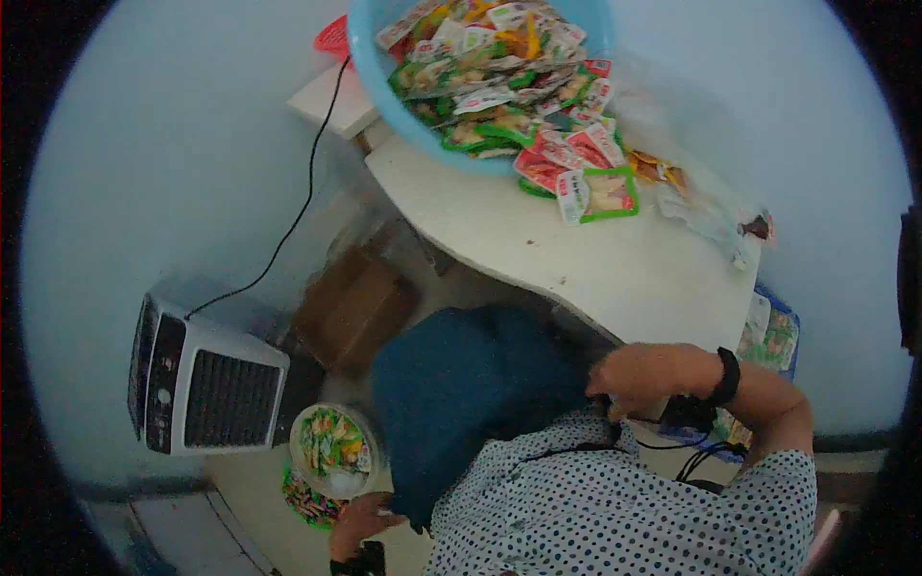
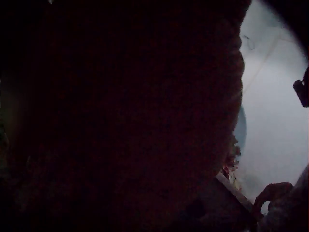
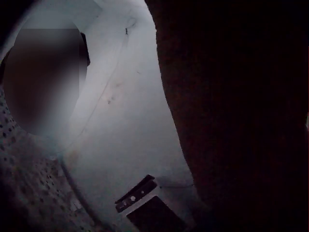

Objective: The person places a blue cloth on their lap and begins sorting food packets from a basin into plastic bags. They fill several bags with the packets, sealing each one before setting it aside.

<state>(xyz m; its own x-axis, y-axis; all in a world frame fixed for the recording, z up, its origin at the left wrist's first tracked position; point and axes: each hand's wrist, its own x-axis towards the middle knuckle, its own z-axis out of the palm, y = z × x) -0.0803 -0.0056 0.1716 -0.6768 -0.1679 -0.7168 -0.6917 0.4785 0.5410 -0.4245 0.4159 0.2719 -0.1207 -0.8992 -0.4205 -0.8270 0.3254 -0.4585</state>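
In the head view my left hand [image 1: 363, 518] is low at the left, beside the edge of the dark blue cloth [image 1: 461, 394] over my lap; its fingertips are too blurred to read. My right hand [image 1: 653, 374] is raised in front of the dotted shirt [image 1: 615, 499], wrist bent and fingers pointing down near a dark strap. Whether it grips anything cannot be made out. A dark, close shape fills much of each wrist view. At the lower right of the left wrist view, the other hand [image 2: 275, 193] shows curved fingers.
A blue basin [image 1: 384, 96] of snack packets stands on the white table [image 1: 480, 226], with loose packets [image 1: 600, 194] and a plastic bag [image 1: 706, 216] beside it. A tub of packets [image 1: 300, 451], a cardboard box [image 1: 351, 307] and an air cooler [image 1: 230, 398] stand lower left.
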